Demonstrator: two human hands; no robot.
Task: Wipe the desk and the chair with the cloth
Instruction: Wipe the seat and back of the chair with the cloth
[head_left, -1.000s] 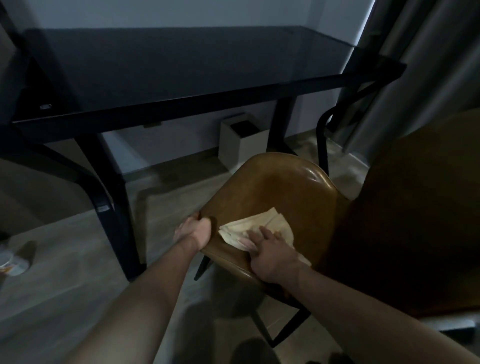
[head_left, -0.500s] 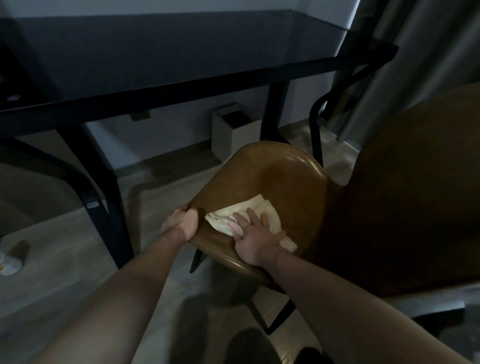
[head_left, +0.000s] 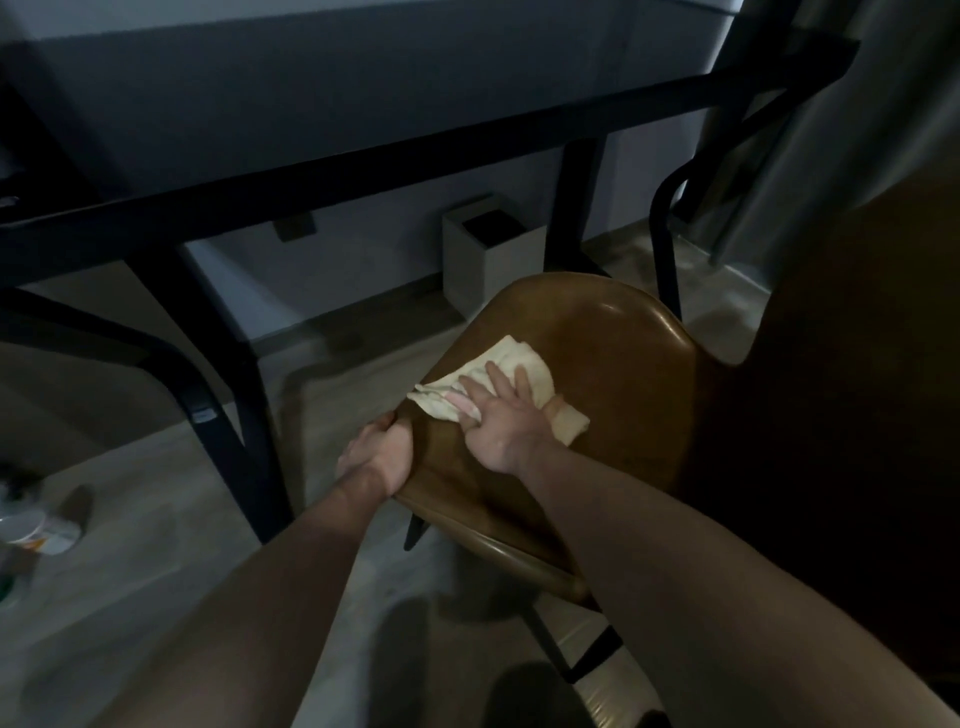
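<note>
Cloth (head_left: 511, 371), pale cream and crumpled, is lying on the seat of the glossy brown moulded chair (head_left: 613, 353), near its left edge. It is being pressed flat by the right hand (head_left: 501, 423), fingers spread straight over it, not curled. The chair's left rim is being gripped by the left hand (head_left: 378, 456), fingers wrapped around the edge. The black-framed desk (head_left: 363, 161) with a dark top is standing just beyond the chair. A pale square bin (head_left: 485, 260) is sitting under the desk, against the wall.
</note>
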